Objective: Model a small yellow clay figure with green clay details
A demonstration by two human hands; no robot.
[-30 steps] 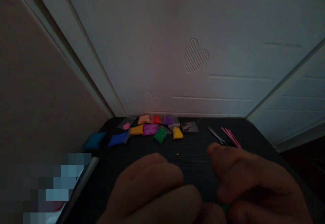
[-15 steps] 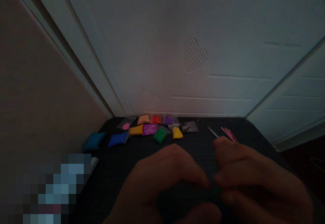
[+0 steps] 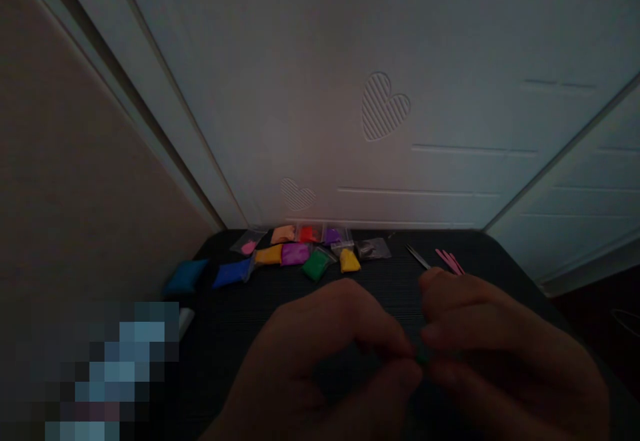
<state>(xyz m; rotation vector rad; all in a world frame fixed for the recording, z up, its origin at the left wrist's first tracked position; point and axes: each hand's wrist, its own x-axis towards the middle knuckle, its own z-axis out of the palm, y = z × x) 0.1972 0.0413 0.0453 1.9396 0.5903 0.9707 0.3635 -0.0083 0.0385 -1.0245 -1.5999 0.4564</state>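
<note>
A small green piece of what looks like modelling clay [image 3: 423, 356] shows between my two hands, low over the dark table. My right hand [image 3: 510, 354] pinches it between thumb and fingers. From the other side, my left hand [image 3: 330, 348] has its thumb and index finger closed together at the left end of the piece. Most of the piece is hidden by the fingertips, and the light is dim.
Along the back of the dark table [image 3: 280, 288] lie several small bags of coloured clay, among them a green bag [image 3: 316, 264], a yellow bag [image 3: 349, 260] and a blue bag [image 3: 233, 273]. Scissors or tweezers [image 3: 417, 256] and pink tools [image 3: 449, 261] lie behind my right hand.
My left thumb has come up to meet the index finger, closing on the green piece's left end. My right hand keeps its pinch and has barely shifted.
</note>
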